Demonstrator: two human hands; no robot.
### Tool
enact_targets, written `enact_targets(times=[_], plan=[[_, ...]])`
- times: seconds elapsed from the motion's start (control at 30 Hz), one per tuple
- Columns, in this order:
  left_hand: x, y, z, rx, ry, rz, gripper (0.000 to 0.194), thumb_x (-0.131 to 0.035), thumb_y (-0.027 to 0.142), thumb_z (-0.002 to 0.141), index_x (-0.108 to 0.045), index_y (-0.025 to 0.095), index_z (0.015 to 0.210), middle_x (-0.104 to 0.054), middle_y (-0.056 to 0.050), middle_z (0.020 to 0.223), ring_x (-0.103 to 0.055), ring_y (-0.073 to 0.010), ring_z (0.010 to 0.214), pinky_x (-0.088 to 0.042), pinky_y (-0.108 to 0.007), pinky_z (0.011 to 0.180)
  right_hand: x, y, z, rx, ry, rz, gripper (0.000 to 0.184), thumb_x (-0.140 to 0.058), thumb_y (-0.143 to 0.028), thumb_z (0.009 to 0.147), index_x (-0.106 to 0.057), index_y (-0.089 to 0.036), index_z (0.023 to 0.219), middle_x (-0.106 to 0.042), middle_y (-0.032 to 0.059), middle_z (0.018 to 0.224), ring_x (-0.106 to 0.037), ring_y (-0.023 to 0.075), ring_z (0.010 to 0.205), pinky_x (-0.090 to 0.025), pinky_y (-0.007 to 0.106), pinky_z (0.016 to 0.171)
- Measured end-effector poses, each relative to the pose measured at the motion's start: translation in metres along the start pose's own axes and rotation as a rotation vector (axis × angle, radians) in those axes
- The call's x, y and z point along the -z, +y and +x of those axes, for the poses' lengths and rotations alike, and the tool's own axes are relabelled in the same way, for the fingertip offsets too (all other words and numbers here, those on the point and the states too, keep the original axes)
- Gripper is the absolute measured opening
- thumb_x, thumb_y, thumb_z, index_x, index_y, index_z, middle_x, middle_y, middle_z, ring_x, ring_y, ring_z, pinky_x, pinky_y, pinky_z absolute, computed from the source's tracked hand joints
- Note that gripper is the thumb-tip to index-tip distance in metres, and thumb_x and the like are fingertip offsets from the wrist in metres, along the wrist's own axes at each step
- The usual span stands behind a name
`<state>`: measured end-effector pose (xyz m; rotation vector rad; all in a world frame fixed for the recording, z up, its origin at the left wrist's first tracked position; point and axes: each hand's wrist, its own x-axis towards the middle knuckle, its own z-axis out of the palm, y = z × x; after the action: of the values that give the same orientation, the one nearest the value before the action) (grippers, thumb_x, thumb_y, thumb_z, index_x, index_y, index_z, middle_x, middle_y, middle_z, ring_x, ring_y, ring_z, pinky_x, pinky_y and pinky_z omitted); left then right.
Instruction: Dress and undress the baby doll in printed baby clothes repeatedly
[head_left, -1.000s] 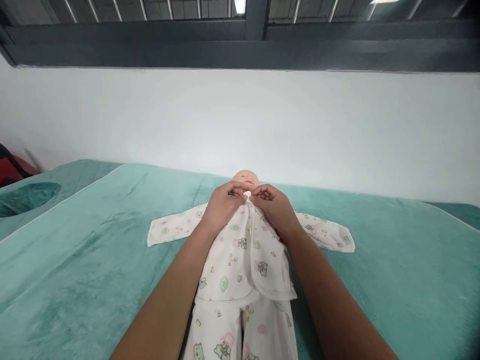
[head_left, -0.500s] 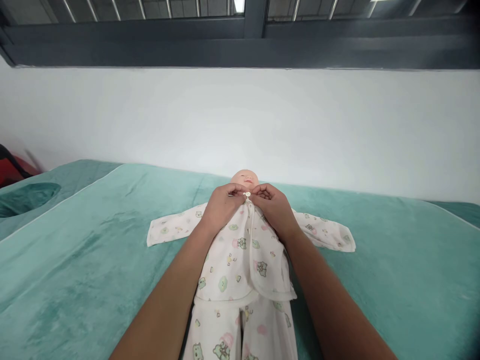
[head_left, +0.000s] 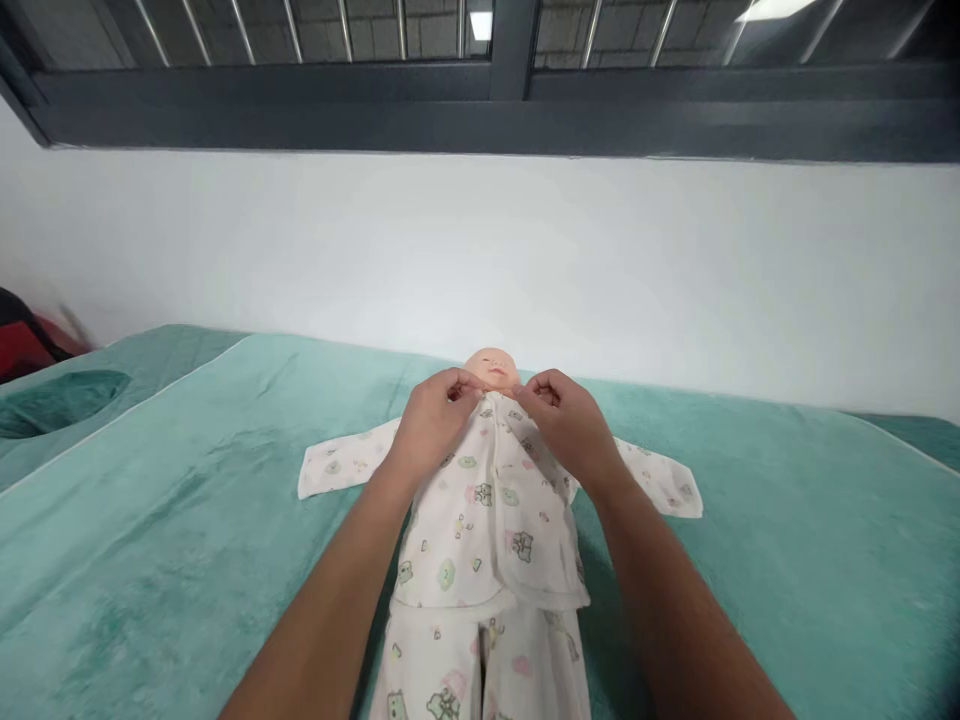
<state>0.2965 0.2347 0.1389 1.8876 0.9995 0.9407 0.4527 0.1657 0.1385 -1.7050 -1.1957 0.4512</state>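
Observation:
A baby doll (head_left: 493,366) lies on its back, its head toward the wall. It wears a white patterned baby shirt (head_left: 480,520), the sleeves stretched out to both sides, above matching trousers (head_left: 427,665). The shirt's front panels meet along the middle. My left hand (head_left: 439,415) pinches the collar at the left of the doll's neck, thumb and index finger together. At the right of the neck, my right hand (head_left: 566,420) pinches the other collar edge. My fingers partly hide the neckline, and my forearms cross over the sleeves.
A green plush cover (head_left: 187,540) spreads beneath the doll. Behind it rises a white wall (head_left: 480,250) with a dark window frame (head_left: 300,110) above. At the far left are a red and black object (head_left: 26,340) and a dark green hollow in the cover.
My hands have moved apart, from meeting at a pale button at the neck to opposite sides of the collar. The view has tilted slightly upward.

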Motion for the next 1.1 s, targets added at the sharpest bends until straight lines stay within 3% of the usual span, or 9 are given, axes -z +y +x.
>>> enact_targets(times=[0.1,0.17,0.33,0.43,0.6,0.7,0.87,1.1], plan=[[0.008,0.007,-0.007,0.019,-0.173,0.054,0.017,-0.051,0.031,0.08,-0.065,0.021,0.077,-0.063,0.001,0.074,-0.052,-0.0125,0.06,-0.038,-0.025,0.058,0.011,-0.013,-0.009,0.006,-0.175,-0.175,0.043,-0.048,-0.059,0.083,-0.048,-0.021,0.063,-0.049,-0.0018,0.061,-0.041,0.0123,0.054,-0.029,0.026,0.05],[0.01,0.01,-0.01,0.011,-0.231,0.09,0.015,-0.052,0.029,0.079,-0.062,0.021,0.071,-0.061,0.002,0.07,-0.049,-0.0117,0.059,-0.035,-0.025,0.056,0.01,-0.018,-0.015,0.001,-0.264,-0.269,0.043,-0.048,-0.058,0.083,-0.044,-0.021,0.062,-0.049,-0.0017,0.06,-0.039,0.0119,0.053,-0.026,0.026,0.048],[0.007,0.008,-0.009,-0.02,-0.257,0.096,0.021,-0.05,0.032,0.082,-0.063,0.021,0.07,-0.062,0.002,0.073,-0.05,-0.0126,0.063,-0.036,-0.026,0.059,0.001,-0.017,-0.019,0.008,-0.257,-0.36,0.029,-0.05,-0.035,0.08,-0.034,-0.021,0.061,-0.04,-0.0037,0.057,-0.027,0.0102,0.051,-0.018,0.027,0.045],[0.008,0.008,-0.008,-0.063,-0.264,0.115,0.027,-0.046,0.037,0.085,-0.066,0.021,0.075,-0.065,0.0,0.082,-0.054,-0.0148,0.071,-0.038,-0.027,0.064,0.005,-0.012,-0.013,-0.015,-0.265,-0.265,0.027,-0.049,-0.029,0.077,-0.031,-0.02,0.059,-0.034,-0.0042,0.056,-0.025,0.0099,0.051,-0.018,0.026,0.046],[0.011,0.013,-0.011,-0.052,-0.324,0.121,0.028,-0.048,0.041,0.085,-0.068,0.022,0.083,-0.064,-0.001,0.085,-0.055,-0.0151,0.07,-0.04,-0.027,0.062,0.017,-0.003,-0.004,-0.088,-0.385,0.02,0.024,-0.052,-0.034,0.079,-0.048,-0.02,0.061,-0.051,-0.0023,0.062,-0.043,0.0115,0.057,-0.032,0.025,0.052],[0.01,0.015,-0.013,-0.022,-0.346,0.134,0.027,-0.054,0.047,0.081,-0.068,0.023,0.082,-0.062,0.0,0.081,-0.052,-0.0134,0.064,-0.038,-0.025,0.057,0.019,0.001,-0.002,-0.125,-0.418,0.147,0.022,-0.055,-0.036,0.079,-0.054,-0.019,0.064,-0.053,-0.0024,0.062,-0.046,0.0116,0.058,-0.035,0.025,0.055],[0.008,0.016,-0.014,0.006,-0.315,0.108,0.018,-0.056,0.038,0.079,-0.066,0.022,0.079,-0.061,0.0,0.08,-0.05,-0.0112,0.06,-0.036,-0.023,0.052,0.015,0.003,-0.002,-0.114,-0.413,0.162,0.02,-0.059,-0.037,0.078,-0.06,-0.019,0.068,-0.054,-0.0023,0.063,-0.049,0.0121,0.058,-0.035,0.025,0.054],[0.013,0.019,-0.013,0.133,-0.322,-0.175,0.015,-0.059,0.033,0.078,-0.065,0.02,0.076,-0.053,0.003,0.065,-0.04,-0.0066,0.05,-0.032,-0.02,0.048,0.015,0.002,-0.003,-0.091,-0.441,0.245,0.02,-0.061,-0.04,0.08,-0.063,-0.02,0.08,-0.055,-0.002,0.069,-0.049,0.0122,0.059,-0.037,0.026,0.055]])
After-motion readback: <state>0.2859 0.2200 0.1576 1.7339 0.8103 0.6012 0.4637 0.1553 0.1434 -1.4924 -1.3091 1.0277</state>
